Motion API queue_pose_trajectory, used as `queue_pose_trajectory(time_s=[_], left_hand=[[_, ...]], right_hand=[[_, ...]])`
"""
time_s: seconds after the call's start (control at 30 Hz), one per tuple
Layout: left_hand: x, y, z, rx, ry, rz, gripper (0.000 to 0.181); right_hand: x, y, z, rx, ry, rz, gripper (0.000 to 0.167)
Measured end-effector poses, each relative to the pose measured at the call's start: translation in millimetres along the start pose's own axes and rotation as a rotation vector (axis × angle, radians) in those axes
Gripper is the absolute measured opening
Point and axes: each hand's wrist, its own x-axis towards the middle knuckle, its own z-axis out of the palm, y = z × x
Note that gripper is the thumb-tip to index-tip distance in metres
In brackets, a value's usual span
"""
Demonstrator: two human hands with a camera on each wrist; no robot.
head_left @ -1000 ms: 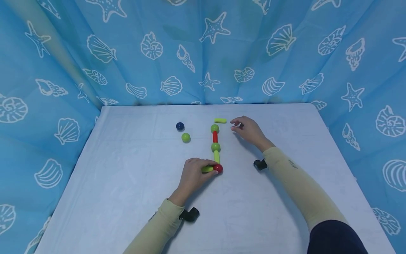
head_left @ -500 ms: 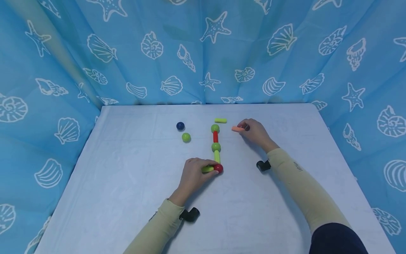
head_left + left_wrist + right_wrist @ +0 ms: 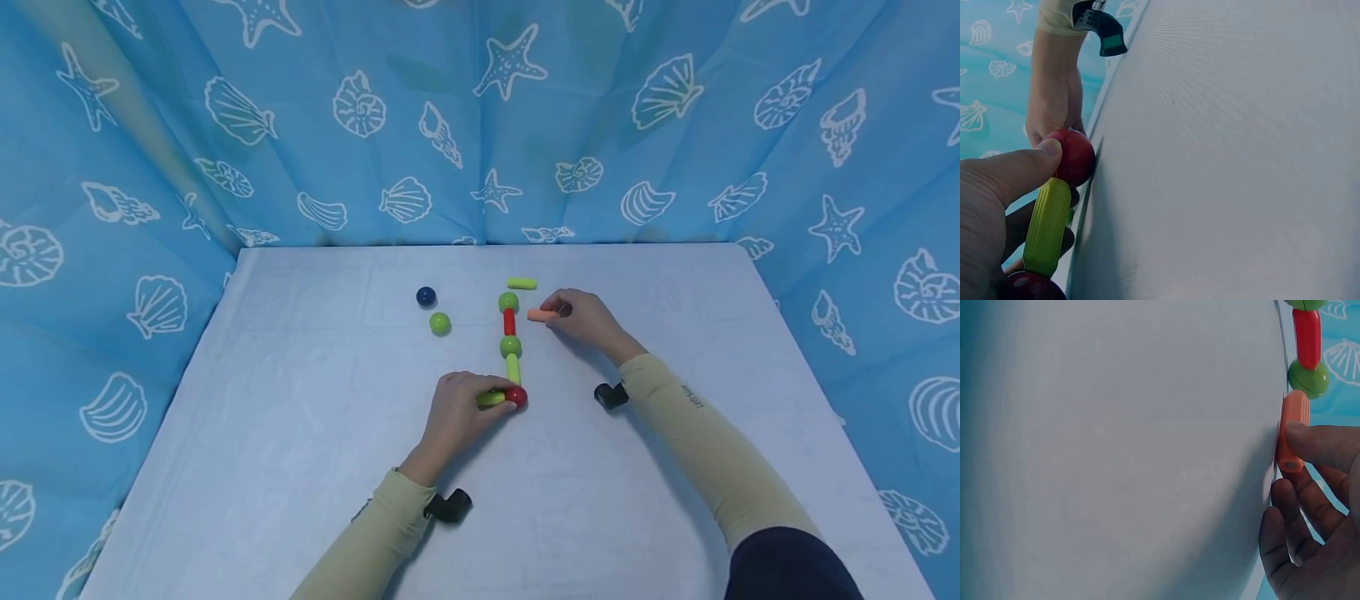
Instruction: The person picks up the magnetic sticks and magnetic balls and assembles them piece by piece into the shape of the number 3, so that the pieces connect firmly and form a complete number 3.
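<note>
On the near side of a white-covered table (image 3: pixel 285 467), a left hand (image 3: pixel 459 408) is pinching a red ball (image 3: pixel 517 397) between thumb and finger at the corner of a ball-and-rod chain. From that ball, a crosswise yellow-green rod (image 3: pixel 491 399) is running left under the hand; the left wrist view is showing a dark red ball (image 3: pixel 1032 287) at its other end. A lengthwise yellow-green rod (image 3: pixel 513 369) is leading away to a middle green ball (image 3: pixel 510 346), a red rod (image 3: pixel 509 322) and a far green ball (image 3: pixel 508 302).

Right of that line, a right hand (image 3: pixel 588 318) is pinching an orange rod (image 3: pixel 540 315) between thumb and finger, its other fingers bending loosely. The orange rod is pointing left toward the chain but lying apart from it. The step in hand is apparently adding this rod while the left hand is steadying the corner; the next move is likely calling for aligning its end with a ball, though which one is remaining unclear.

Farther left, a loose green ball (image 3: pixel 440 323) and a dark blue ball (image 3: pixel 426 297) are resting; beyond the chain, a loose yellow-green rod (image 3: pixel 522 283) is lying crosswise.
</note>
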Motion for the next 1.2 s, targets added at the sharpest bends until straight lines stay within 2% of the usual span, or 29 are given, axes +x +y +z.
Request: queue_pose_trajectory(time_s=[0.43,0.77,1.03,1.2], left_hand=[[-0.5,-0.1,-0.5,-0.006,-0.005,-0.009,0.032],[-1.5,0.0,-1.1,-0.011,0.001,-0.002,0.032],[-1.8,0.2,-1.3,-0.018,0.012,0.018,0.032],[-1.3,0.0,-0.8,-0.018,0.012,0.017,0.032]], right_hand=[[-1.3,-1,2,-0.029,-0.002,-0.024,0.024],[-1.8,-6,0,0.002,0.042,0.014,0.028],[7.3,-21,-6,0.019,0.071,-0.057,0.029],[15.5,-38,-8,0.015,0.067,-0.069,0.029]])
